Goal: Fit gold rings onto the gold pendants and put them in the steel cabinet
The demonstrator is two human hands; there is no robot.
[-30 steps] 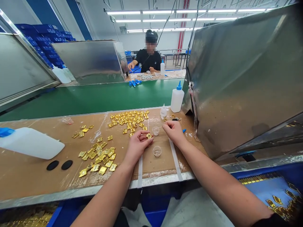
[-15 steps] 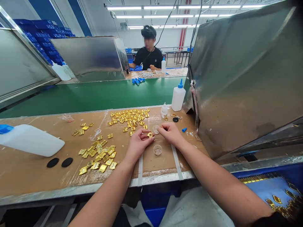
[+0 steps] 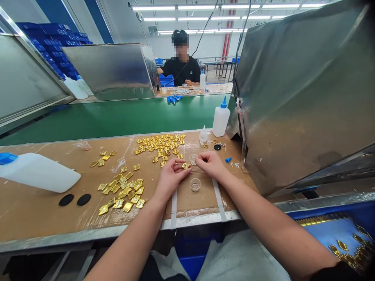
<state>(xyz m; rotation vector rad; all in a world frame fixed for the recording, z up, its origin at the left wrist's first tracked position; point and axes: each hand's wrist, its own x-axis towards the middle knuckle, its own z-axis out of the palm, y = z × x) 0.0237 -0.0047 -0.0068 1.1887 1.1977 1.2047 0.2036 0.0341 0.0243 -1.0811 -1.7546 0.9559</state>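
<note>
Though right hand's (image 3: 211, 162) grip's unclear, left (image 3: 171, 173) pinches one gold piece (image 3: 185, 166) near two cups (image 3: 195, 185).

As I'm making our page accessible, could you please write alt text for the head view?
A person's left hand holds a small gold piece, right hand close by, over a brown work surface. Two clear cups stand nearby; more gold pieces lie beyond and to the left. A co-worker is across a green surface.

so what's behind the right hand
Beyond the right hand, a black disc and a gold ring show on the bench. A clear cup peeks out by its fingertips, partly hidden. Whatever lies directly behind the hand is covered.
</note>
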